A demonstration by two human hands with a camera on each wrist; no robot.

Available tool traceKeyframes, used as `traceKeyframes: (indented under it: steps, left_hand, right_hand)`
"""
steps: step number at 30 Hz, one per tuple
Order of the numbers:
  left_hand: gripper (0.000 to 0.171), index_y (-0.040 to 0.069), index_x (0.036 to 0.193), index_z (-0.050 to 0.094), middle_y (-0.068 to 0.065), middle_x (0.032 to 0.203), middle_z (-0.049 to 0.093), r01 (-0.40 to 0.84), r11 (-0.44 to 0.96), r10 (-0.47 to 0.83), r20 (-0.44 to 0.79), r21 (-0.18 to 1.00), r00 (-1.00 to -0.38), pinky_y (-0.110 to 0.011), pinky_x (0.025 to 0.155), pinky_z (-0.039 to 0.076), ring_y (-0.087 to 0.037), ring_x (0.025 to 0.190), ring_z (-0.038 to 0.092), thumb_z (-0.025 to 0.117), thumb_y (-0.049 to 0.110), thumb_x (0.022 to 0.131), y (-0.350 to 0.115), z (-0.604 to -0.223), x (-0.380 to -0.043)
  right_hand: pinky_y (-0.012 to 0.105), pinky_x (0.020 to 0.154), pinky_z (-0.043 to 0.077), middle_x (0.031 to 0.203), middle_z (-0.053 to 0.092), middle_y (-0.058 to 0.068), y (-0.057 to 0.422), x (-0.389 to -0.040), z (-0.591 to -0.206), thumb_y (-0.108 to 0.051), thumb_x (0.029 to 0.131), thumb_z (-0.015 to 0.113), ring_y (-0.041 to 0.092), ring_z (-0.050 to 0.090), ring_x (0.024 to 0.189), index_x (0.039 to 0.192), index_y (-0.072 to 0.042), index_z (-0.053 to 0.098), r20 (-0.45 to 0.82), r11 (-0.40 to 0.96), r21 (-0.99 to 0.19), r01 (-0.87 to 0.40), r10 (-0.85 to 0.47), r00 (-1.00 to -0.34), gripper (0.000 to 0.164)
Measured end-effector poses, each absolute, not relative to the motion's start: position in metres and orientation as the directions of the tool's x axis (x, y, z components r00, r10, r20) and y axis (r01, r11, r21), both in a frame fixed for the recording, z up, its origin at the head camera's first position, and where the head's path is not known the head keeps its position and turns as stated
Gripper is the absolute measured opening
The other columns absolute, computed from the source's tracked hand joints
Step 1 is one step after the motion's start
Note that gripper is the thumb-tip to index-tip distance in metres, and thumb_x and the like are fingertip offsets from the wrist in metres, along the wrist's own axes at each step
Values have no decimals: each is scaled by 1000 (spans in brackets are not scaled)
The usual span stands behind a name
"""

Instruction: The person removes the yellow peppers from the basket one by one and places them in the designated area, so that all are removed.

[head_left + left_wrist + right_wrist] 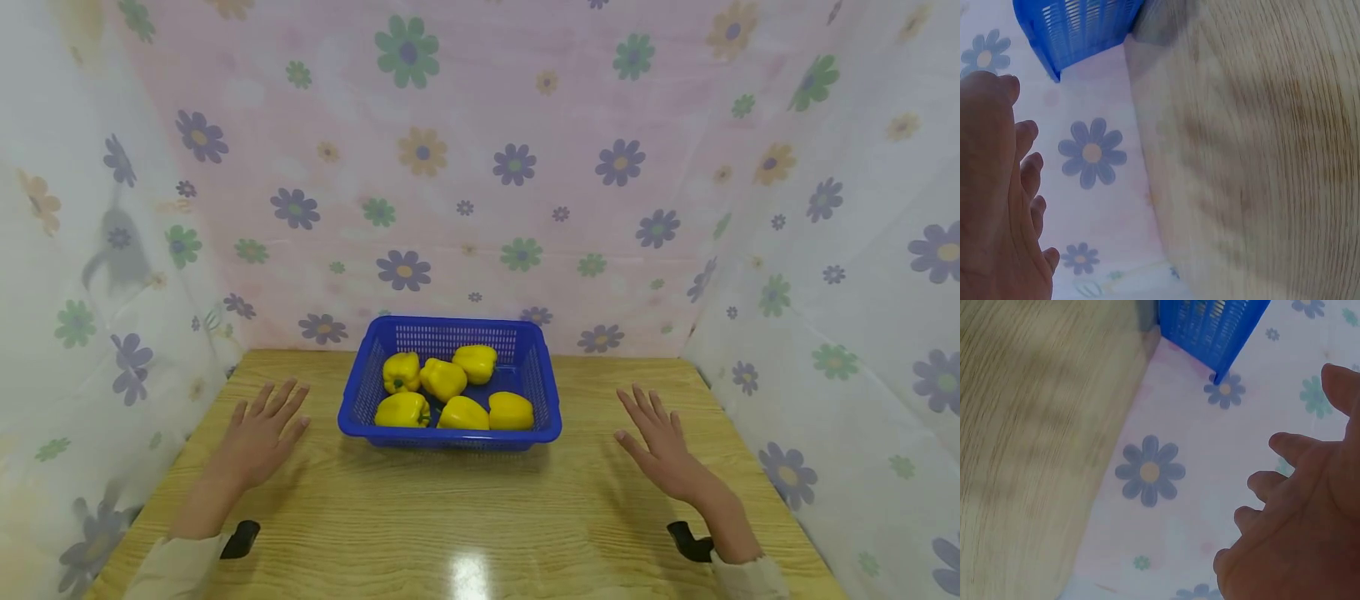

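A blue plastic basket (555, 400) stands on the wooden table, with several yellow bell peppers (443, 380) lying inside it. To its left, my left hand (258, 437) hovers palm down over the table, fingers straight and a little spread, holding nothing. On the basket's other side my right hand (660, 450) is likewise stretched out and bare, its thumb toward the basket. Both wrist views catch the basket's side wall, the left one at the top (1085, 31) and the right one likewise, beyond the fingers (1294, 450).
The wooden table (420, 517) meets a flower-patterned cloth (465, 167) at the back, just behind the basket. More of this cloth hangs along the left and right sides. Black wrist straps (240, 540) show at both cuffs.
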State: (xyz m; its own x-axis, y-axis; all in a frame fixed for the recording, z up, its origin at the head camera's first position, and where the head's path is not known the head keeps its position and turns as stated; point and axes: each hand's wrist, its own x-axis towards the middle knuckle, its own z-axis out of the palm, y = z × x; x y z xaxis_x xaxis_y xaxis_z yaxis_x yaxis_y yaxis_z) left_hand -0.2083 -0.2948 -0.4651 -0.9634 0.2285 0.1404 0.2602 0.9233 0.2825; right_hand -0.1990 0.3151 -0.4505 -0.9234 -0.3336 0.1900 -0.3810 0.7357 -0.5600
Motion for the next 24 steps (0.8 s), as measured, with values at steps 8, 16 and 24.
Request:
traceKeyframes:
  steps: [8, 16, 24]
  left_hand:
    - [61, 8, 160, 31, -22, 166, 24, 288, 905, 251, 155, 313, -955, -78, 112, 10, -52, 151, 15, 37, 43, 110, -278, -469, -212]
    - [60, 7, 160, 32, -22, 166, 23, 311, 876, 266, 171, 368, -949, -77, 114, 8, -52, 152, 13, 38, 40, 111, -267, -470, -217]
    - [63, 7, 160, 31, -21, 167, 22, 310, 864, 275, 143, 398, -951, -76, 115, 6, -49, 154, 10, 36, 44, 110, -251, -465, -225]
  right_hand:
    - [79, 111, -9, 168, 1, 28, 297, -203, -456, -26, 108, 49, 53, -9, 152, 164, -11, 19, 183, 691, -594, -411, -381, -906, 65]
    - [77, 113, -6, 169, 1, 24, 279, -207, -458, -24, 108, 48, 49, -10, 154, 165, -13, 18, 191, 645, -613, -457, -440, -878, 65]
    - [75, 115, -4, 171, -1, 17, 258, -213, -445, -22, 108, 49, 45, -9, 155, 165, -17, 17, 176, 629, -608, -484, -488, -855, 65]
